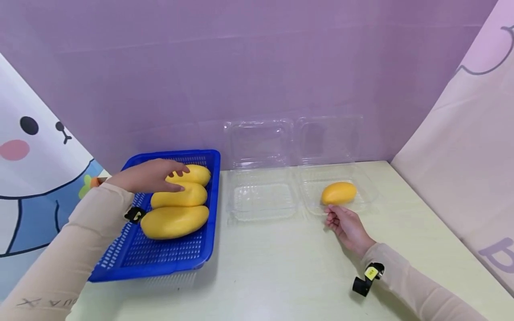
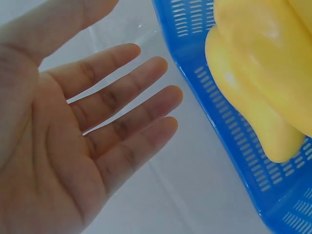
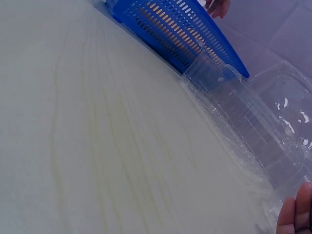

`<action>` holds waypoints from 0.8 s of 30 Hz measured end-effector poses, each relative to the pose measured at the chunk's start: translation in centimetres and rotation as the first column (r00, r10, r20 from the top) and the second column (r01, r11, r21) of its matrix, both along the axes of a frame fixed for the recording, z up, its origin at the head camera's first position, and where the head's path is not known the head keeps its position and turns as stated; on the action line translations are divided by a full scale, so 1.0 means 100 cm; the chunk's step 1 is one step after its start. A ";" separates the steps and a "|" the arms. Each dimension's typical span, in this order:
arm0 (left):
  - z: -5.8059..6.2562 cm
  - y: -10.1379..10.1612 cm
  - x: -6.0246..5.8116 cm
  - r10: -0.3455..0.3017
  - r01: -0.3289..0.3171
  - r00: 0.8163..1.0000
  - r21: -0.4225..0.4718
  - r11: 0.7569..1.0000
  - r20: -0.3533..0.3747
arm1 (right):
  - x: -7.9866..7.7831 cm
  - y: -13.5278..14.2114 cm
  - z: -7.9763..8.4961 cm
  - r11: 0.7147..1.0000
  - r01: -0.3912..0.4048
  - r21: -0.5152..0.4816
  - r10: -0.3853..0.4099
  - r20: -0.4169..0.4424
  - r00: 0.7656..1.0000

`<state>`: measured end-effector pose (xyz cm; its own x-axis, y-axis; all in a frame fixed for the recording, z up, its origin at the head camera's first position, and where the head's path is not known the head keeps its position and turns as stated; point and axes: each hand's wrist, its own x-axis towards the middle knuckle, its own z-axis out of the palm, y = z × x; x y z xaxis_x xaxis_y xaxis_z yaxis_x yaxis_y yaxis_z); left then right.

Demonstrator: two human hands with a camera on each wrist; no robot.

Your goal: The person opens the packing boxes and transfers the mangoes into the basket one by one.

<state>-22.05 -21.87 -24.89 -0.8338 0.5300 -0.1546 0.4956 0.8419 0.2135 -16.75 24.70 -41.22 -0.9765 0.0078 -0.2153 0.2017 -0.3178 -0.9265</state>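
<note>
Three yellow mangoes lie in a row in the blue basket [image 1: 210, 249]: a far mango [image 1: 198, 174], a middle mango [image 1: 192, 195] and a near mango [image 1: 174, 222]. My left hand [image 1: 154, 174] hovers at the far mangoes with fingers spread and nothing gripped. Its bare palm faces the camera in the left wrist view, beside the basket wall [image 2: 214, 114]. Another mango [image 1: 339, 193] sits in the right clear plastic clamshell box [image 1: 365, 196]. By that box's front edge is my right hand [image 1: 347, 227], fingers loosely bent, fingertips just below the mango.
A second clear clamshell box [image 1: 263, 200] stands between the basket and the right box. Both lids [image 1: 259, 142] are up against the purple backdrop [image 1: 257, 67]. The pale wood-grain table [image 1: 265, 272] extends in front of them.
</note>
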 end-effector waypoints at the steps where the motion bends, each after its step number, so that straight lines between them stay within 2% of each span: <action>1: 0.001 0.002 0.000 -0.001 0.001 1.000 0.001 1.000 -0.004 | 0.000 0.000 0.000 1.000 0.003 0.000 -0.003 0.000 1.000; 9: 0.005 0.013 -0.002 -0.037 0.037 0.999 0.000 0.999 -0.013 | 0.000 0.002 -0.001 1.000 -0.001 0.007 0.001 -0.016 1.000; 24: 0.000 0.036 -0.011 -0.054 0.054 0.998 0.012 0.998 -0.043 | -0.001 0.001 -0.001 1.000 -0.003 -0.008 0.003 -0.021 1.000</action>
<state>-23.14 -18.30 -24.86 -0.8095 0.5763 -0.1123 0.5492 0.8108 0.2027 -16.82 24.78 -41.27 -0.9808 0.0035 -0.1948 0.1832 -0.3250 -0.9278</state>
